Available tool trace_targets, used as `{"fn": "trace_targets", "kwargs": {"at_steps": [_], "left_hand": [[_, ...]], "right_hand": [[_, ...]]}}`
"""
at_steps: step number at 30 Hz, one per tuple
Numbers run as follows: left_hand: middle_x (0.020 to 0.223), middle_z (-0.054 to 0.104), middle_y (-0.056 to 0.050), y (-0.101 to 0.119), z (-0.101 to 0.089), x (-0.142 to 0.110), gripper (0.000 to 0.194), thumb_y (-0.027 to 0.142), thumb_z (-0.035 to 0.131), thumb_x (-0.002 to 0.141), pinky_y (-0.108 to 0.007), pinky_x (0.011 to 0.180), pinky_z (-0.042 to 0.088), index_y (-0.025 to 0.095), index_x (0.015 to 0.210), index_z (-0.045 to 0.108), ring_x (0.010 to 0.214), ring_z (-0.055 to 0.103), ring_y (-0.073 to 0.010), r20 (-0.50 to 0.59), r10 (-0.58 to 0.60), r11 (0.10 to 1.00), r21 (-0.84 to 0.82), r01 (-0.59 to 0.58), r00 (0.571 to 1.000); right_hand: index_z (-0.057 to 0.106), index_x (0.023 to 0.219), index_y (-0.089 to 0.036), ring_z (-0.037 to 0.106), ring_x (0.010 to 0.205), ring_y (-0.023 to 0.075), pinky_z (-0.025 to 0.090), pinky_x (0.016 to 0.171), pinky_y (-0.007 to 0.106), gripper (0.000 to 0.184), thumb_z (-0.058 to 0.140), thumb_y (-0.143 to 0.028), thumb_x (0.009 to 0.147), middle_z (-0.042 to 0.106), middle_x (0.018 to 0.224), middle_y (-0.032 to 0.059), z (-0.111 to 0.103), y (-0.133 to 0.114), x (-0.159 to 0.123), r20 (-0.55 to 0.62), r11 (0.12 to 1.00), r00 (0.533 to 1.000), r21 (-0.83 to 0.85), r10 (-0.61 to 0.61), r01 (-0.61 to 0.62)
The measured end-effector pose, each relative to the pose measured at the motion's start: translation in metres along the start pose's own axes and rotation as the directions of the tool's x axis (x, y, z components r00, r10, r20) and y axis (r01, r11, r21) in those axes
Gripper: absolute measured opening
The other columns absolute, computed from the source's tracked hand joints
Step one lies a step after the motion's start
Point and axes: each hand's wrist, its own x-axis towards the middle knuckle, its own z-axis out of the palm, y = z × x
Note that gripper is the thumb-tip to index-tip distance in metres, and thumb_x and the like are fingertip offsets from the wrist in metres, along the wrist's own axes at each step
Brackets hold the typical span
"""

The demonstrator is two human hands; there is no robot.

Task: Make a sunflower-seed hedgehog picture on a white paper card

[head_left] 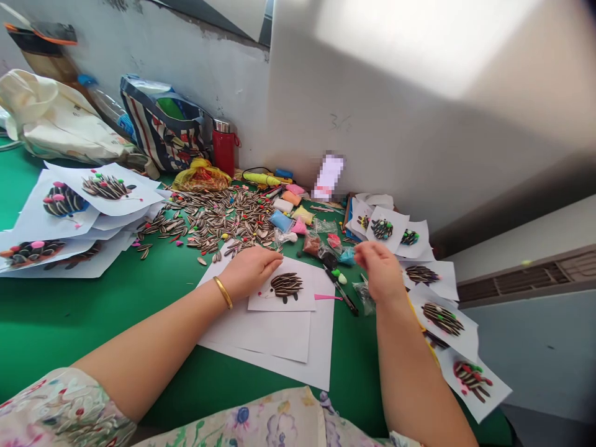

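A small white card (282, 305) with a hedgehog picture made of striped sunflower seeds (287, 284) and dark feet lies on larger white sheets (274, 335). My left hand (251, 271), with a gold bangle on the wrist, rests at the card's upper left corner, fingers curled and pressed together on it. My right hand (379, 267) is raised to the right of the card, near a blue clay packet (347, 256). Its thumb and fingers are pinched together; whatever is between them is hidden. A pink plastic stick (328, 297) and a black pen (345, 293) lie between card and right hand.
Loose sunflower seeds (233, 217) pile behind my left hand, with coloured clay packets (281, 220) beside them. Finished seed cards are stacked left (121, 202) and right (442, 320). A red flask (223, 149), striped bag (162, 133) and phone (328, 176) stand by the wall.
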Motion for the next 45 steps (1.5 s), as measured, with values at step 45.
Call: {"fn": "trace_targets", "kwargs": {"at_steps": [45], "left_hand": [[0.091, 0.073, -0.003, 0.023, 0.0, -0.004, 0.019, 0.033, 0.064, 0.085, -0.027, 0.073, 0.049, 0.02, 0.096, 0.073, 0.083, 0.064, -0.017, -0.127, -0.066, 0.838, -0.546, -0.014, 0.99]], "right_hand": [[0.06, 0.09, -0.022, 0.058, 0.075, 0.0132, 0.045, 0.068, 0.025, 0.033, 0.081, -0.038, 0.071, 0.063, 0.084, -0.0016, 0.086, -0.018, -0.051, 0.589, 0.826, 0.805, 0.415, 0.075, -0.381]]}}
